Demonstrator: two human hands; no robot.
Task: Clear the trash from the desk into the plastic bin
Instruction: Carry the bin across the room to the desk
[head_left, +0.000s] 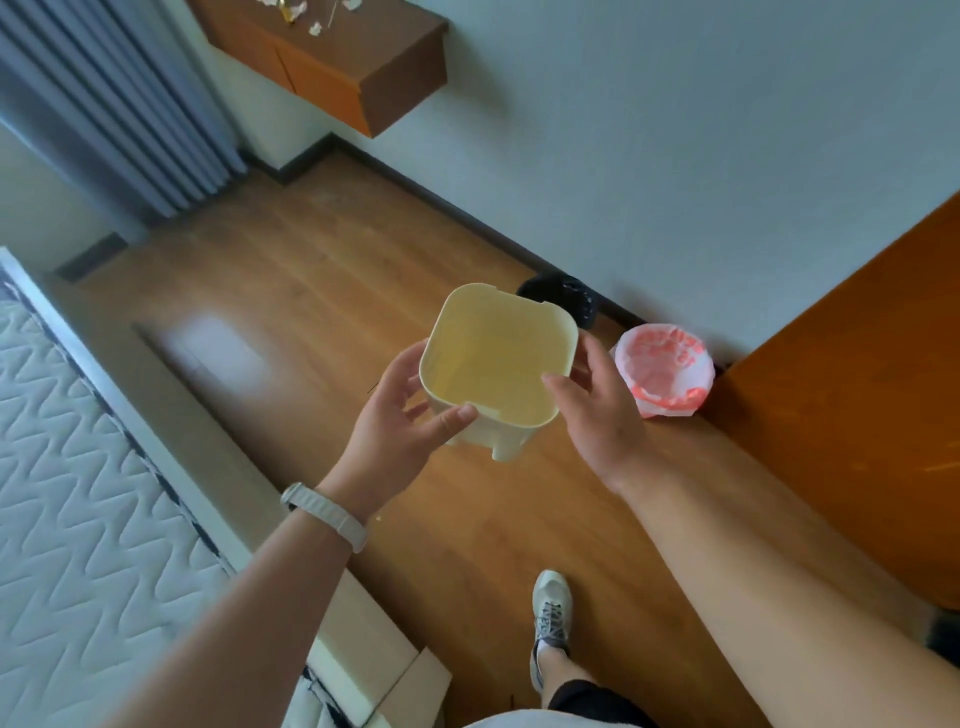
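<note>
A small cream plastic bin (493, 358) hangs in mid-air over the wooden floor, its open top facing me and nothing visible inside. My left hand (410, 415) grips its near left rim, thumb on the front edge. My right hand (592, 410) holds the right side, thumb hooked over the rim. Far off at the top, a wall-mounted brown desk (363, 67) carries white scraps of trash (314, 28) on its surface.
A bin lined with a pink and white bag (665, 371) and a black-lined bin (563, 296) stand on the floor by the wall. An orange cabinet (852, 405) is at the right, a bed (88, 499) at the left, grey curtains (119, 104) behind. My shoe (550, 618) is below.
</note>
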